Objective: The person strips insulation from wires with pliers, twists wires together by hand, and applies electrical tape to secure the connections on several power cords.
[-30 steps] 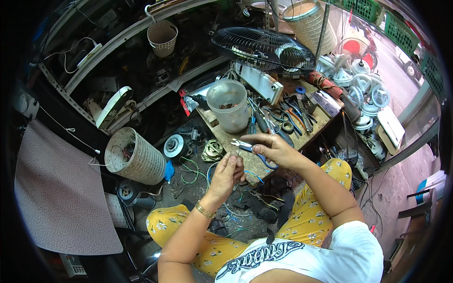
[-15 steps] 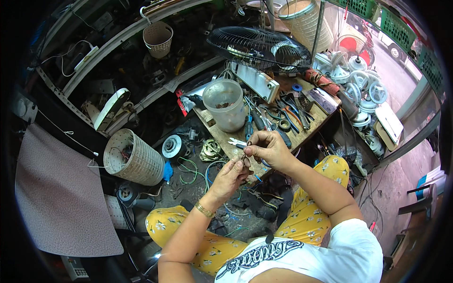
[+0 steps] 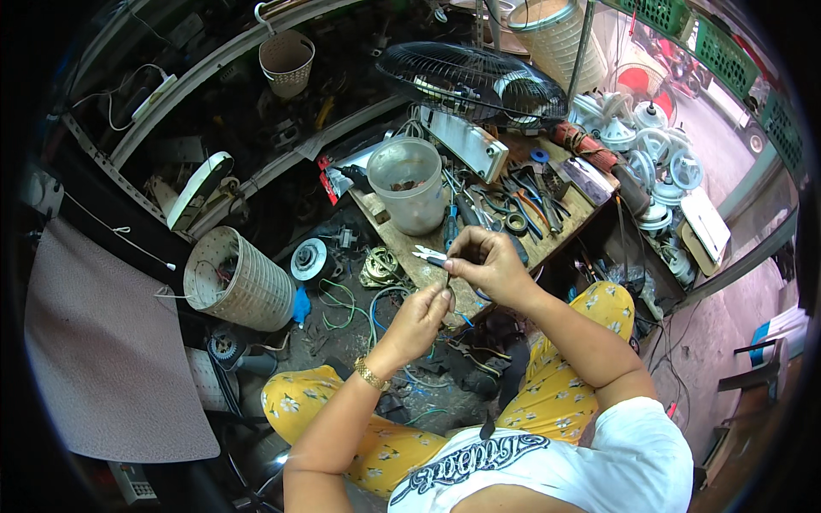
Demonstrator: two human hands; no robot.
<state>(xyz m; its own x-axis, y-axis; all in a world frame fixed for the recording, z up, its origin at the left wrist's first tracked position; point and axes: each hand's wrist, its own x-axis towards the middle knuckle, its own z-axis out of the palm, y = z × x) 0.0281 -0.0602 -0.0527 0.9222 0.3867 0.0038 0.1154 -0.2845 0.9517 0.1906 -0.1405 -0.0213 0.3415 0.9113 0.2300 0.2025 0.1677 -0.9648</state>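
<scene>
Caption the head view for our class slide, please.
Bare right hand holding blue-handled metal pliers, close to bare left hand, near brown wooden workbench.

Left fingers [image 3: 438, 299] just below right fingers [image 3: 470, 244] and pliers [image 3: 431, 256], frosted bucket [image 3: 414, 210] on the wooden bench [image 3: 420, 270] beyond

I was standing in a cramped workshop, open on the right to a street [image 3: 708, 154]. A low wooden bench [image 3: 419, 268] stood in the middle, crowded with pliers [image 3: 528, 205] and screwdrivers [image 3: 451, 227] around a pail [image 3: 412, 209] of small bits. A fan grille [image 3: 445, 73] stretched across its far side, and pale round parts [image 3: 617, 134] were heaped to the right. Dark shelves [image 3: 349, 130] at the far left held jumbled gear. Wires [image 3: 353, 305] and metal parts [image 3: 309, 259] littered the grimy floor [image 3: 299, 349] left of the bench.
</scene>
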